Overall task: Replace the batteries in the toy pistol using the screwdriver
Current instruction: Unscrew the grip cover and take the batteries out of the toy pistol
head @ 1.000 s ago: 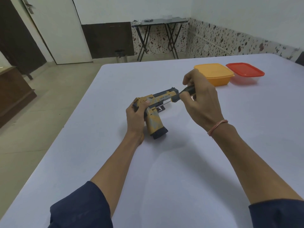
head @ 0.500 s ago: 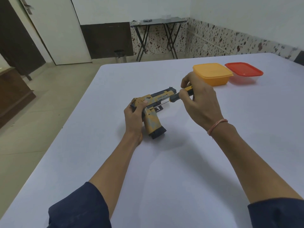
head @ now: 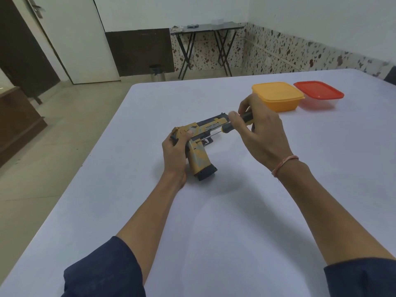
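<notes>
My two forearms reach forward from the bottom of the view, each coming out of a dark blue sleeve, over a table covered in pale lilac-white cloth.

My left hand is wrapped around the rear of the toy pistol, fingers curled behind it and thumb pressed flat on its upper side, holding it firmly. The pistol is yellow with dark blue-black parts. It sits near the middle of the table, its black butt plate pointing back toward me and down at the cloth, its barrel pointing away and to the right.

My right hand, with a thin pink band at the wrist, is just beyond and to the right. Its thumb and fingers are curled around the black and yellow handle of the screwdriver, gripping it tightly. The thin metal shaft slants down and left from the handle, and its tip meets the side of the pistol just above the grip, near the trigger.

Farther right on the table, well apart from my hands, stand an orange lidded container and, touching it on its right, a clear container with a red lid.

Beyond the table edge is a tiled floor, a small metal bin, a dark folding table against a speckled wall, and a white door on the left.
</notes>
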